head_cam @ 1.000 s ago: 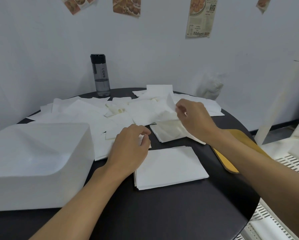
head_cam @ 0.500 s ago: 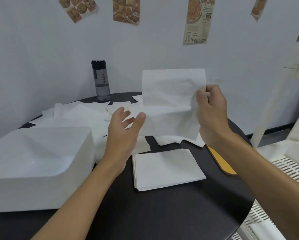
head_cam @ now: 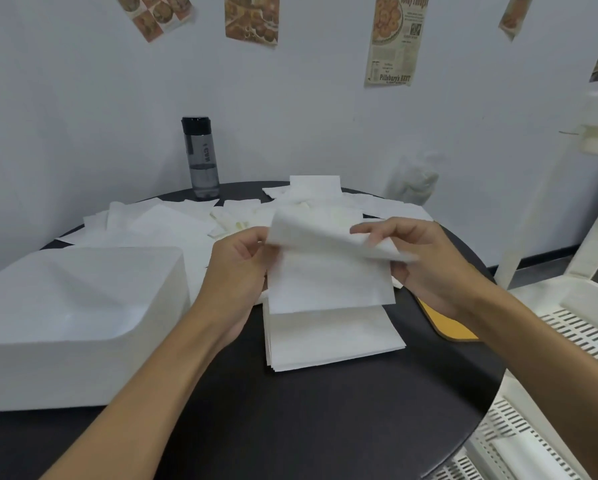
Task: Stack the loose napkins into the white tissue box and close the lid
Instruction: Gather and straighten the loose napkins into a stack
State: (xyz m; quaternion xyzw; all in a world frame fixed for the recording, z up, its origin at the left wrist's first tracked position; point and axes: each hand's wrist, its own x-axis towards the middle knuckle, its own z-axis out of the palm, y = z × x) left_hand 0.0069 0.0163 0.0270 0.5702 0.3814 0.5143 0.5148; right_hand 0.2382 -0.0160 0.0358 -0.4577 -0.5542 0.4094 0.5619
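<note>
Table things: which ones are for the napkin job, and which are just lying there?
For the job:
- held napkin, gripped by left hand and right hand
- neat stack under it
- loose napkins spread behind
- white tissue box

Just lying about:
- water bottle
- wall pictures
- white rack beside the table

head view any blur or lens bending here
Head view: the napkin flap by the right hand is motion-smeared; the white rack at the right edge bows from wide-angle distortion; light is soft and even, with a faint sheen on the white tissue box.
</note>
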